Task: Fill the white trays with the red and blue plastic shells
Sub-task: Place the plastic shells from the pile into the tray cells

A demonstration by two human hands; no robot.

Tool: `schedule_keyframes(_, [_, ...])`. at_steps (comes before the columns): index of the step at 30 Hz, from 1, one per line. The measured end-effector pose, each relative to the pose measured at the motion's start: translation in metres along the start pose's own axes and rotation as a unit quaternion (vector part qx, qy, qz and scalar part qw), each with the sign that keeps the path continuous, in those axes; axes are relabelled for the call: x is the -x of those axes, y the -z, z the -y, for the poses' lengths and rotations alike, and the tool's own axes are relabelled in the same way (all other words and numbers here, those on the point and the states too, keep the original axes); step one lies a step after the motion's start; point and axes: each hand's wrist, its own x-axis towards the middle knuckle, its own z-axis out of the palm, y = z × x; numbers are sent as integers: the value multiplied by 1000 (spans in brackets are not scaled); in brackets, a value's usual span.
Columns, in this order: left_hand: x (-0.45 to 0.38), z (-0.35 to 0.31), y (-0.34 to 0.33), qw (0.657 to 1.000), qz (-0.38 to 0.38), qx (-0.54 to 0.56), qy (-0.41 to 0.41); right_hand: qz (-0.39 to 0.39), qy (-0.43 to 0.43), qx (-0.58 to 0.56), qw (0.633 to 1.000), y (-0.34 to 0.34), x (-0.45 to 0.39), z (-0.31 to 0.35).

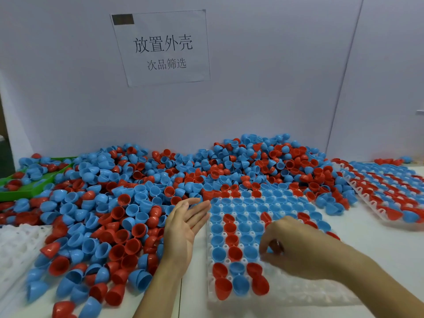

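While the pile (128, 203) of loose red and blue shells spreads over the left and back of the white table (376, 244), the work happens at the tray (231, 260) in front, and the step in hand looks like seating one shell in an empty pocket. From the left: a green bin (29, 191) sits half buried at the table's far left edge, with a bare white tray (16, 246) nearer the viewer. The left hand (183, 228) hovers just beside the pile, palm up, fingers straight and apart, holding nothing. The tray's far rows are filled and its near-right pockets are empty. The right hand (296, 244) reaches over its middle, fingers curled together in a grip; a trace of blue under the fingertips may be a shell, but I cannot tell whether they hold it. To do this well, set each shell open side up, press until it sits level, and let the free hand fetch the next. A full tray (385, 187) lies at right. Behind, a grey wall carries a paper sign (163, 49).
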Motion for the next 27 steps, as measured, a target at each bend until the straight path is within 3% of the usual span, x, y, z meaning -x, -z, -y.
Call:
schedule_keyframes(5, [-1,2,5,982,-58,-167,-68,-150,-65,-119,979,29,1,-66])
schedule_keyframes(9, [-6,-1,1,930,-43,-344,-123,-240,-141,-183,943,30,12,-130])
schedule_keyframes(13, [-38,-19,-23,831,-4,-530,-167,-286,-189,-221,913,8,12,-168])
schedule_keyframes(15, [-62,-26,-35,759,47,-630,-156,-310,-196,-252,896,-6,9,-176])
schedule_keyframes(18, [-96,-28,-44,656,110,-742,-81,-338,-198,-295,872,-23,8,-182])
schedule_keyframes(20, [-110,-25,-46,608,148,-780,-30,-351,-197,-300,865,-26,8,-184])
schedule_keyframes(24, [-121,-20,-41,585,180,-790,-21,-372,-180,-287,864,-27,6,-183])
schedule_keyframes(27, [-124,-24,-40,629,179,-756,-25,-377,-168,-285,865,-29,3,-183])
